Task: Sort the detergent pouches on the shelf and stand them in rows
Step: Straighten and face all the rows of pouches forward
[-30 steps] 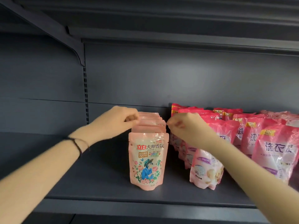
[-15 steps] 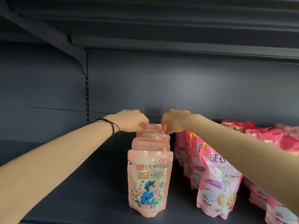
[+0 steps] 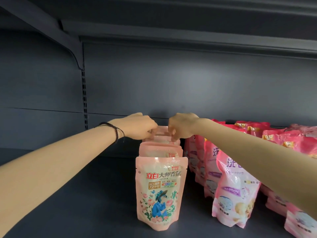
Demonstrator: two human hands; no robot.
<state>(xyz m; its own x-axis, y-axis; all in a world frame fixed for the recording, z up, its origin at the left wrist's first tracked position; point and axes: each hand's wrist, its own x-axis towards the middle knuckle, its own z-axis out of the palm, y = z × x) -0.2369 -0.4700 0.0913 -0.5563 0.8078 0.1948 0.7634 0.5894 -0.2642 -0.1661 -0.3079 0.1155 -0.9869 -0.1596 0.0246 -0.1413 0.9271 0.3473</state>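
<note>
Detergent pouches [image 3: 161, 191] stand as before; left hand [image 3: 137, 127] and right hand [image 3: 182, 125] still pinch a rear pouch [image 3: 161, 130]

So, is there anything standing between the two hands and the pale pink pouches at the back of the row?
Nothing visible does. The left hand and the right hand pinch the top edge of a rear pale pink plastic pouch. The front pale pink floral pouch stands nearer the camera, lower than the fingers.
</note>
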